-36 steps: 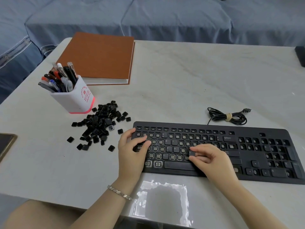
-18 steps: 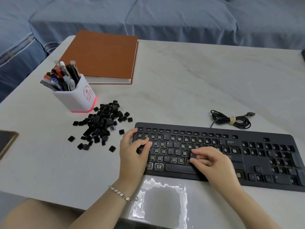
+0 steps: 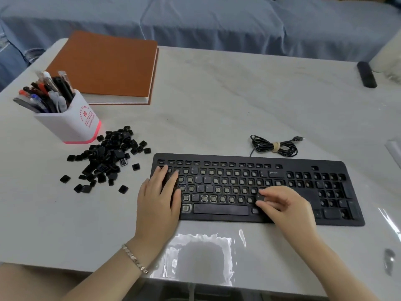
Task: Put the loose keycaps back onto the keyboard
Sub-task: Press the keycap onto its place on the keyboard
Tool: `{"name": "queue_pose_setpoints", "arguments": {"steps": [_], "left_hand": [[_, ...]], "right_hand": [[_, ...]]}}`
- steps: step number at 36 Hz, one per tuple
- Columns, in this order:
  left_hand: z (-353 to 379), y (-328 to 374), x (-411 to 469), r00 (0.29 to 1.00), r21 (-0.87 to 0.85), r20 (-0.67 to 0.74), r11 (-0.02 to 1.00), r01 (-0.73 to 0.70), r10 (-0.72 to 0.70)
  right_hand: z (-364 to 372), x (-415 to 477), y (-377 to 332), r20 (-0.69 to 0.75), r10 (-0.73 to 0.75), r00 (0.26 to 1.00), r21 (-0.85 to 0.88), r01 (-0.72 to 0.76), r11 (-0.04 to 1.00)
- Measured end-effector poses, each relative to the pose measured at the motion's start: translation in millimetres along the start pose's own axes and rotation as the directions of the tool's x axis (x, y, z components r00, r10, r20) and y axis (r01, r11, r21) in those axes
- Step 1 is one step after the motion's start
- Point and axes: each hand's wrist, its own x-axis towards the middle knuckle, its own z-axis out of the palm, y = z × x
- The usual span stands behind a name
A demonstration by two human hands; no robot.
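Right hand (image 3: 288, 205), pinching a square black plastic keycap (image 3: 259, 197) (probably unseated), has moved rightward along the flat black keyboard (image 3: 227, 216); left hand (image 3: 159, 203) lies flat, fingers straight.

This looks like a home living room: a blue fabric sofa (image 3: 217, 22) runs behind the pale marble-look table (image 3: 217, 94), well beyond the fingers (image 3: 270, 193), with a pen cup (image 3: 71, 124) and brown notebook (image 3: 104, 66) far to their left and a black remote (image 3: 366, 74) far right.
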Motion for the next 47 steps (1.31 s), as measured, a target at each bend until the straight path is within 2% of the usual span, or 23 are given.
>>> {"name": "queue_pose_setpoints", "arguments": {"steps": [8,17,27,33,36,38,40,44,47], "left_hand": [[0.0,4.6,0.8,0.998,0.099,0.061,0.995,-0.027,0.022],[-0.5,5.4,0.9,0.998,0.086,0.052,0.996,-0.027,0.022],[-0.2,5.2,0.3,0.999,0.081,0.048,0.996,-0.029,0.025],[0.4,4.9,-1.0,0.998,0.068,0.059,0.998,-0.014,0.01],[0.6,4.9,-1.1,0.998,0.069,0.065,0.998,-0.012,0.008],[0.3,5.0,-1.2,0.998,0.074,0.07,0.997,-0.015,0.01],[0.0,5.0,-1.2,0.997,0.072,0.076,0.997,-0.01,0.005],[-0.4,5.4,-1.0,0.996,0.06,0.089,0.998,-0.003,-0.003],[-1.0,5.5,-1.3,0.996,0.051,0.084,0.999,-0.002,-0.002]], "right_hand": [[2.7,19.6,-0.5,0.034,-0.063,0.997,-0.223,0.069,0.972],[12.2,27.3,-4.1,0.114,-0.059,0.992,-0.279,0.089,0.956],[14.0,29.8,-2.4,0.121,-0.027,0.992,-0.254,0.058,0.966],[17.4,28.0,-1.9,0.101,-0.011,0.995,-0.3,0.041,0.953],[23.4,16.0,3.0,0.024,-0.161,0.987,-0.411,0.157,0.898],[26.0,8.2,9.9,0.006,-0.337,0.941,-0.518,0.292,0.804],[26.7,3.7,17.5,0.017,-0.45,0.893,-0.591,0.372,0.716],[26.3,2.3,21.8,0.033,-0.499,0.866,-0.646,0.4,0.651],[26.1,1.7,20.6,0.037,-0.495,0.868,-0.649,0.397,0.649]]}}
